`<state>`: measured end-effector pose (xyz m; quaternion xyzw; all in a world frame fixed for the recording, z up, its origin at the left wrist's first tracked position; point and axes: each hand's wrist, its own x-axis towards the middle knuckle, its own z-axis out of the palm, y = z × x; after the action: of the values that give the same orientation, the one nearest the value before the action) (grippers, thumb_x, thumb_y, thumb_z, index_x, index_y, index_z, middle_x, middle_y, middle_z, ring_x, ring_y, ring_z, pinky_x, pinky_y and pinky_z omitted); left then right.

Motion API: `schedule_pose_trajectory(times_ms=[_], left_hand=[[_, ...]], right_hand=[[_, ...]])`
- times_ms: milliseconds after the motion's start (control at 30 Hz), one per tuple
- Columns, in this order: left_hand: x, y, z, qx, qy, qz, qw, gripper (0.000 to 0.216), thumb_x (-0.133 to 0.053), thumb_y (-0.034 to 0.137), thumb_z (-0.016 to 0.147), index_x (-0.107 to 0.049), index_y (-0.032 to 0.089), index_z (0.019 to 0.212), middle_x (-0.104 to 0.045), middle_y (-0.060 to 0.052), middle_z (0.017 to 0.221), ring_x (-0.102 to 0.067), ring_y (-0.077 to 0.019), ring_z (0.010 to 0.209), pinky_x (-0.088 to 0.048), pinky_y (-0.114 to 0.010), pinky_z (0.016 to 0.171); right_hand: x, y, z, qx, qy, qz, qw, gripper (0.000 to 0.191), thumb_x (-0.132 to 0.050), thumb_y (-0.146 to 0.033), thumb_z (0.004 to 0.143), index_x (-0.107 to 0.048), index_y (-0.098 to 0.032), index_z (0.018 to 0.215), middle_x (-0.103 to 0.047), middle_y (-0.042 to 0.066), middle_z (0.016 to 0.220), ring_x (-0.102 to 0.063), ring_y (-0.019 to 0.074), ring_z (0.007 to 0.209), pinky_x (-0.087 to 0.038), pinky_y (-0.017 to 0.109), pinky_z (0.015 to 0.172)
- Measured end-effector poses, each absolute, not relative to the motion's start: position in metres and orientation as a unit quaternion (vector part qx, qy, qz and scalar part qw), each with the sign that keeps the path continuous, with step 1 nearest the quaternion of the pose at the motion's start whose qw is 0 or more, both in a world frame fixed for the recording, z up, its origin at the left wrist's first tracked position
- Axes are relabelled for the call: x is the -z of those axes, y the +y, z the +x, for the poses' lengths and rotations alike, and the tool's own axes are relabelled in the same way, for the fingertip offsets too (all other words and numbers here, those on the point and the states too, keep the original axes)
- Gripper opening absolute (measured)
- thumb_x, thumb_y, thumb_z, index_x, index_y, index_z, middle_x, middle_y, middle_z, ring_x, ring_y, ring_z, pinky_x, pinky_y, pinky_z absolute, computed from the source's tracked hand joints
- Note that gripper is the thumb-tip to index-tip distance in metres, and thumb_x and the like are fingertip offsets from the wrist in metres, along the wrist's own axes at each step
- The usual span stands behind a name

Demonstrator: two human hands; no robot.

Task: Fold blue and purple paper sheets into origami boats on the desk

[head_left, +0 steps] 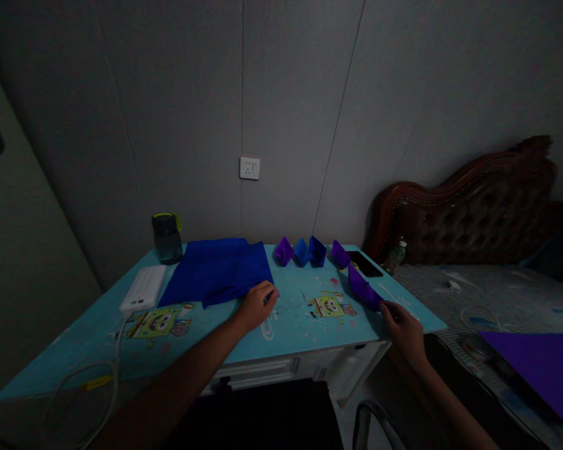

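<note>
My left hand (257, 304) rests on the light-blue table (291, 325) with its fingers curled at the near right corner of a stack of dark blue paper sheets (218, 270). My right hand (402, 326) is at the table's right edge, its fingertips touching the near end of a folded purple paper boat (363, 289). Several more folded paper boats, purple (284, 250) and blue (310, 251), stand in a row at the back of the table.
A white power bank (143, 287) with a cable lies at the left, and a dark bottle (167, 237) stands behind it. A black phone (365, 263) lies at the back right. Purple paper (539, 365) lies on the bed at the right. A chair back (263, 412) is below.
</note>
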<state>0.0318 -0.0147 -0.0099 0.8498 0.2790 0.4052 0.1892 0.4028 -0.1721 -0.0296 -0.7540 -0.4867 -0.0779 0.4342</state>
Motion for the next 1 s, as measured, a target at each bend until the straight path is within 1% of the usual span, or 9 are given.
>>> schedule_pose_trajectory(times_ms=[133, 267, 467, 633, 833, 1000], left_hand=[[0.0111, -0.0137, 0.0320, -0.407, 0.277, 0.850, 0.187, 0.028, -0.041, 0.028, 0.093, -0.061, 0.018, 0.077, -0.061, -0.005, 0.079, -0.059, -0.0164, 0.074, -0.046, -0.028, 0.072], [0.0110, -0.0141, 0.0319, -0.410, 0.275, 0.849, 0.188, 0.027, -0.042, 0.027, 0.093, -0.062, 0.018, 0.077, -0.061, -0.005, 0.079, -0.058, -0.0159, 0.074, -0.046, -0.028, 0.072], [0.0121, -0.0136, 0.0325, -0.411, 0.273, 0.849, 0.189, 0.029, -0.041, 0.028, 0.094, -0.061, 0.018, 0.076, -0.060, -0.005, 0.078, -0.058, -0.0162, 0.074, -0.045, -0.028, 0.072], [0.0134, -0.0123, 0.0320, -0.407, 0.271, 0.851, 0.190, 0.028, -0.041, 0.028, 0.094, -0.061, 0.017, 0.077, -0.060, -0.005, 0.079, -0.058, -0.0165, 0.075, -0.044, -0.028, 0.072], [0.0130, -0.0130, 0.0317, -0.404, 0.274, 0.852, 0.190, 0.027, -0.042, 0.027, 0.093, -0.062, 0.018, 0.077, -0.061, -0.005, 0.080, -0.059, -0.0169, 0.076, -0.045, -0.028, 0.073], [0.0115, -0.0141, 0.0320, -0.405, 0.275, 0.851, 0.191, 0.028, -0.041, 0.028, 0.093, -0.062, 0.018, 0.077, -0.061, -0.005, 0.079, -0.059, -0.0170, 0.076, -0.045, -0.029, 0.073]], right_hand=[[0.0273, -0.1739, 0.3986, 0.090, -0.495, -0.752, 0.426, 0.054, -0.049, -0.060, 0.083, -0.068, -0.016, 0.107, -0.071, 0.008, 0.077, -0.066, 0.0224, 0.065, -0.049, 0.030, 0.061], [0.0275, -0.1743, 0.3987, 0.102, -0.498, -0.754, 0.415, 0.055, -0.047, -0.061, 0.084, -0.066, -0.016, 0.109, -0.068, 0.007, 0.070, -0.065, 0.0222, 0.061, -0.048, 0.030, 0.058], [0.0291, -0.1753, 0.3997, 0.088, -0.501, -0.758, 0.407, 0.053, -0.047, -0.060, 0.085, -0.064, -0.017, 0.111, -0.068, 0.006, 0.070, -0.066, 0.0229, 0.062, -0.048, 0.031, 0.058], [0.0279, -0.1770, 0.4002, 0.084, -0.501, -0.757, 0.411, 0.052, -0.047, -0.059, 0.085, -0.064, -0.017, 0.110, -0.068, 0.006, 0.070, -0.065, 0.0218, 0.060, -0.048, 0.030, 0.058], [0.0277, -0.1791, 0.4027, 0.089, -0.506, -0.761, 0.395, 0.050, -0.047, -0.056, 0.085, -0.064, -0.018, 0.112, -0.070, 0.007, 0.075, -0.066, 0.0225, 0.062, -0.049, 0.032, 0.061], [0.0307, -0.1783, 0.4044, 0.099, -0.523, -0.752, 0.388, 0.048, -0.046, -0.056, 0.085, -0.066, -0.018, 0.107, -0.073, 0.010, 0.089, -0.066, 0.0216, 0.062, -0.050, 0.033, 0.064]])
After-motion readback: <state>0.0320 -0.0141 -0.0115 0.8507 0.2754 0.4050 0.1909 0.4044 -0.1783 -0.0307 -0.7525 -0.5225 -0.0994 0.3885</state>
